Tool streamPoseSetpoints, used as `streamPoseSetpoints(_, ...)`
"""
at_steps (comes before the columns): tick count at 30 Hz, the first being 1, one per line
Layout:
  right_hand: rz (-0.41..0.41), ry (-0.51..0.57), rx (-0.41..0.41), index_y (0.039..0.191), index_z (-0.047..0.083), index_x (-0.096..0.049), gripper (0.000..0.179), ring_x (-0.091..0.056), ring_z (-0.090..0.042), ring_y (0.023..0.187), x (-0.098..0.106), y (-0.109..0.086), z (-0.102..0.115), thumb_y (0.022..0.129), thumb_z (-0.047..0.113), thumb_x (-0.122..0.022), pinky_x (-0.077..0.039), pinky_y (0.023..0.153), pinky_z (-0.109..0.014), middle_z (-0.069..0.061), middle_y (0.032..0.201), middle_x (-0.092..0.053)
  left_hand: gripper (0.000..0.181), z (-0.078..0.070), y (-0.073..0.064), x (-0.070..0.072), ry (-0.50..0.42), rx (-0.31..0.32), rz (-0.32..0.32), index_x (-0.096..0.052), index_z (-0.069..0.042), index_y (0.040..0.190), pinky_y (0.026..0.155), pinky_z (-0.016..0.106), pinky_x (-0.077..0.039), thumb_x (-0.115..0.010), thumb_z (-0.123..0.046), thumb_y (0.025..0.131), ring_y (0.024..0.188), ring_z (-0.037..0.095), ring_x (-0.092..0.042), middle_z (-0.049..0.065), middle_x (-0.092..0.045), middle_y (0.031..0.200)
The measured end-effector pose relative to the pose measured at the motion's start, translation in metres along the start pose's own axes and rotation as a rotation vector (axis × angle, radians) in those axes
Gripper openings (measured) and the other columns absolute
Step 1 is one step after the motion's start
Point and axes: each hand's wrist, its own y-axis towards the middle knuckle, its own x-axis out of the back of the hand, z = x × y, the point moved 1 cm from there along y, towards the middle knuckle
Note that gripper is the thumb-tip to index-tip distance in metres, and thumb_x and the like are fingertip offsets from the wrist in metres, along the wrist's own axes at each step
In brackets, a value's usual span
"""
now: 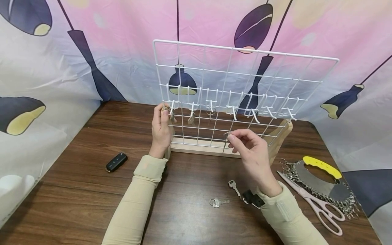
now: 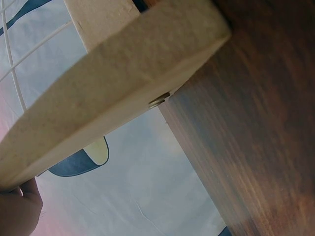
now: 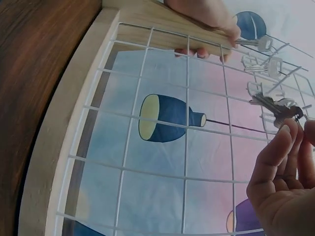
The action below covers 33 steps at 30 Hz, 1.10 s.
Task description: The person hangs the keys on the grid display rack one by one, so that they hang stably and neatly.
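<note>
A white wire-grid rack stands on the table, with a wooden base bar [image 1: 196, 147] and wooden sides. At its left end, my left hand [image 1: 161, 131] grips the wooden side panel [image 2: 113, 73], thumb toward me. My right hand [image 1: 254, 156] pinches a small key [image 1: 225, 145] by its ring in front of the lower grid; the key dangles downward. White hooks [image 1: 252, 115] line the grid's middle. Keys hang on the left ones, including one key [image 1: 191, 118] near the left hand and another key [image 1: 210, 113] farther right.
On the table lie a ringed key [image 1: 216, 203], a second key [image 1: 233, 185] by the right sleeve and a black car key [image 1: 116, 162] at left. Pink scissors [image 1: 318, 204] and a yellow-handled metal plate [image 1: 321, 166] strung with many keys lie at right. A patterned curtain [image 1: 128, 51] hangs behind.
</note>
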Motion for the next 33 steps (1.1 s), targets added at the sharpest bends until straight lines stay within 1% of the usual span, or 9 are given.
streamPoseSetpoints(4,-0.039,0.076,0.016,0.097,-0.006,-0.065,0.012,-0.058,-0.018,0.061,-0.001,0.001,0.003,0.091,0.003,-0.067,-0.052,0.057,-0.025,-0.008,0.074,-0.065,0.021,0.000,0.000,0.000,-0.005,-0.002,-0.001,-0.049,-0.009,0.118,0.066,0.023,-0.046,-0.035,-0.018,0.105,0.081,0.012,-0.048,0.006,-0.048,0.098)
streamPoseSetpoints(8,-0.085,0.195,0.026,0.097,-0.006,-0.064,0.010,-0.059,-0.018,0.064,-0.003,0.003,0.006,0.091,0.002,-0.066,-0.052,0.056,-0.025,-0.009,0.074,-0.064,0.022,-0.001,0.000,0.000,0.013,0.000,-0.001,-0.049,-0.008,0.118,0.066,0.023,-0.047,-0.035,-0.018,0.105,0.081,0.012,-0.048,0.003,-0.049,0.098)
streamPoseSetpoints(13,-0.141,0.331,0.029,0.096,-0.009,-0.063,0.014,-0.059,-0.017,0.064,-0.005,0.005,0.008,0.091,0.004,-0.066,-0.052,0.057,-0.026,-0.009,0.073,-0.062,0.031,-0.001,0.000,0.001,0.037,0.006,-0.004,-0.042,0.010,0.118,0.067,0.023,-0.047,-0.034,-0.017,0.105,0.079,0.014,-0.048,0.004,-0.049,0.098)
streamPoseSetpoints(16,-0.161,0.382,0.035,0.096,-0.010,-0.063,0.014,-0.059,-0.016,0.063,-0.005,0.006,0.010,0.091,0.003,-0.066,-0.052,0.057,-0.026,-0.008,0.073,-0.062,0.031,-0.002,0.000,0.001,0.044,0.010,-0.004,-0.041,0.012,0.117,0.067,0.023,-0.046,-0.034,-0.016,0.105,0.078,0.014,-0.048,0.005,-0.049,0.099)
streamPoseSetpoints(17,-0.165,0.397,0.036,0.096,-0.010,-0.063,0.013,-0.059,-0.016,0.063,-0.006,0.006,0.010,0.091,0.003,-0.066,-0.052,0.057,-0.026,-0.008,0.073,-0.062,0.030,-0.002,0.000,0.001,0.044,0.009,-0.003,-0.042,0.009,0.117,0.067,0.023,-0.046,-0.034,-0.017,0.105,0.078,0.013,-0.049,0.005,-0.049,0.099)
streamPoseSetpoints(20,-0.177,0.425,0.030,0.095,-0.006,-0.064,0.010,-0.060,-0.016,0.063,-0.007,0.006,0.010,0.092,0.002,-0.065,-0.052,0.057,-0.025,-0.007,0.074,-0.062,0.025,-0.002,0.000,0.000,0.034,0.008,0.002,-0.046,0.001,0.118,0.067,0.023,-0.046,-0.034,-0.017,0.105,0.079,0.016,-0.047,0.005,-0.048,0.096)
streamPoseSetpoints(23,-0.185,0.433,0.026,0.095,-0.005,-0.064,0.008,-0.060,-0.015,0.063,-0.008,0.006,0.010,0.092,0.002,-0.065,-0.051,0.057,-0.023,-0.006,0.075,-0.063,0.027,-0.001,0.000,0.000,0.023,0.007,0.003,-0.044,0.005,0.118,0.067,0.024,-0.046,-0.034,-0.016,0.105,0.079,0.017,-0.047,0.004,-0.047,0.096)
streamPoseSetpoints(27,-0.198,0.442,0.033,0.096,-0.005,-0.064,0.009,-0.060,-0.014,0.064,-0.009,0.007,0.012,0.092,0.004,-0.065,-0.051,0.057,-0.022,-0.006,0.076,-0.063,0.034,-0.002,0.000,0.000,0.030,0.008,-0.003,-0.037,0.016,0.118,0.066,0.024,-0.046,-0.034,-0.015,0.105,0.080,0.013,-0.048,0.004,-0.049,0.098)
streamPoseSetpoints(33,-0.195,0.457,0.040,0.095,-0.006,-0.064,0.012,-0.060,-0.014,0.063,-0.011,0.008,0.014,0.091,0.006,-0.067,-0.051,0.057,-0.023,-0.006,0.073,-0.063,0.036,-0.001,0.000,0.000,0.007,0.002,0.010,-0.035,0.016,0.118,0.066,0.024,-0.046,-0.034,-0.017,0.105,0.079,0.018,-0.045,0.004,-0.045,0.094)
